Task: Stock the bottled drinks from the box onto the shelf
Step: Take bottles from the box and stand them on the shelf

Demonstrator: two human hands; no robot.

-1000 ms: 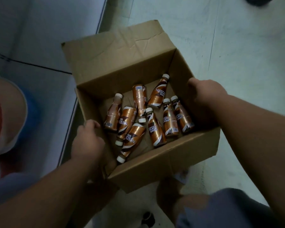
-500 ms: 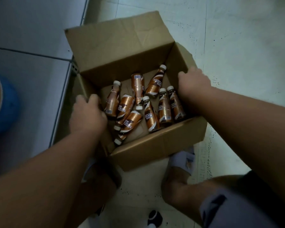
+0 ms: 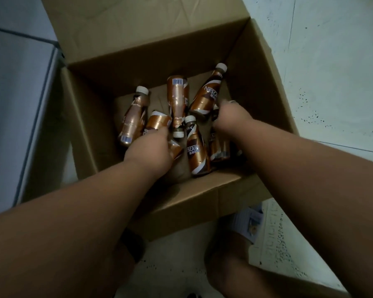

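An open cardboard box (image 3: 202,196) stands on the floor below me. Several copper-brown coffee bottles with white caps lie loose on its bottom, among them one at the left (image 3: 134,119), one in the middle (image 3: 178,97) and one at the far right (image 3: 207,93). My left hand (image 3: 151,151) is down inside the box, wrapped over a bottle (image 3: 157,122) left of centre. My right hand (image 3: 230,117) is also inside, its fingers curled over the neck end of a bottle (image 3: 220,147) at the right. Its grip is hidden.
A grey panel (image 3: 13,93) runs along the left of the box. Pale speckled floor (image 3: 332,61) lies to the right. The box's far flap (image 3: 138,24) stands open at the top. My knee (image 3: 224,265) and a sandalled foot (image 3: 250,224) are just in front of the box.
Both hands have left the box's side walls and reached down among the bottles. The camera has moved closer over the box.
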